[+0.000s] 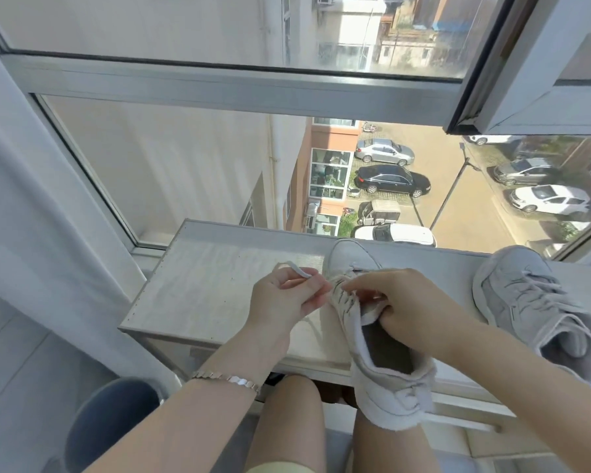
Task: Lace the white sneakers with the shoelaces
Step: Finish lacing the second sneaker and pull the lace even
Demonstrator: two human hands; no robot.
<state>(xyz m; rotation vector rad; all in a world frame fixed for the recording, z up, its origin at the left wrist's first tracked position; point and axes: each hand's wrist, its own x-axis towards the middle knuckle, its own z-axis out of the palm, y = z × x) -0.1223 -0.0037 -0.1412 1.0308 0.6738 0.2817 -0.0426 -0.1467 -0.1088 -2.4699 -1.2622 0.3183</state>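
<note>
White shoelace (297,270) pinched by left hand (282,300); right hand (413,310) grips sneaker (384,387), fingers (364,284) partly hidden.

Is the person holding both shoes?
No, the left hand pinches a shoelace and the right hand grips one sneaker; the other sneaker rests untouched on the ledge.

- A single wide-angle view from the person's head, looking forward and steeply down over the near edge of the window shelf (202,285).
- It is close in: both forearms enter from the bottom edge, and the left hand (284,298) and right hand (406,302) meet above the shelf.
- Beyond the shelf it faces out through the window pane (185,165) at parked cars (393,180) far below.
</note>
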